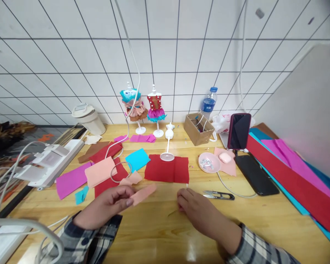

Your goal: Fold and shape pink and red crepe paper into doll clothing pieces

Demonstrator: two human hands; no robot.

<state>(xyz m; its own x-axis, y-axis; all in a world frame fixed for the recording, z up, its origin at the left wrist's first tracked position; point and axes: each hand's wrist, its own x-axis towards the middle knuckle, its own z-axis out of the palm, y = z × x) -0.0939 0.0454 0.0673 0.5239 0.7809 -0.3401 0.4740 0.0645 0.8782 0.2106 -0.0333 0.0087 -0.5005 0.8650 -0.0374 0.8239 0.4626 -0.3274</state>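
My left hand (pixel 112 202) pinches a short strip of peach crepe paper (pixel 144 193) between thumb and fingers, above the wooden table. My right hand (pixel 195 209) rests low near the tabletop, fingers curled together; what they hold, if anything, is hidden. A dark thin line, perhaps thread, shows beside its fingertips. Just beyond lies a flat red piece of crepe paper (pixel 166 174), with a small white dress-form stand (pixel 168 145) lying across its back edge. Thread snips (pixel 219 195) lie to the right of my right hand. A torn peach scrap (pixel 131 179) is near my left hand.
Two dressed mini mannequins (pixel 156 110) stand at the wall. A cardboard box (pixel 198 128), a pink dish of beads (pixel 209 162), a propped phone (pixel 239 131) and a black phone (pixel 255 174) are on the right. Coloured paper (pixel 99 172) and a power strip (pixel 57 165) lie left.
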